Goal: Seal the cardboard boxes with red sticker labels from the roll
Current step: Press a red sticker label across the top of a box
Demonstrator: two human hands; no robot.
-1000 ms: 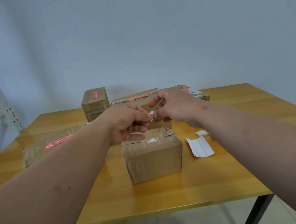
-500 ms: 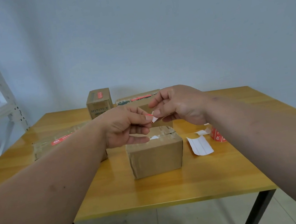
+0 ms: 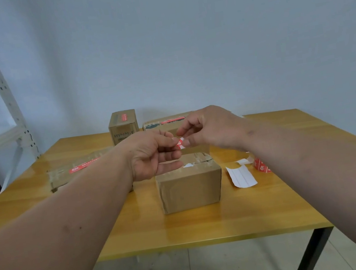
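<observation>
Head view. Risk first: could fold the small red-and-white sticker label point(image 3: 180, 143) onto itself, or tear it, if the peel runs crooked off its backing; adhesive could also cling to a fingertip and land the label skewed over the seam. Judged as mid-peel, nothing pressed onto the near box yet.

Left hand point(image 3: 152, 154) and right hand point(image 3: 209, 130) raised together above the table centre, both pinching that label between thumb and forefinger, tips nearly touching; remaining fingers loosely curled, holding nothing else.

Directly below, small brown cardboard box point(image 3: 189, 185) on the yellow wooden table point(image 3: 187, 229), flaps closed, a white scrap on top, no red label seen on it. At 3 o'clock of it, white strip of peeled backing paper point(image 3: 241, 176), then the red sticker roll point(image 3: 260, 165), partly hidden by the right forearm. At 12 o'clock, 2 boxes with red labels: tall brown box point(image 3: 123, 126) and flat brown box point(image 3: 165, 122). At 9 o'clock, long flat brown box point(image 3: 80, 169), labelled too.
</observation>
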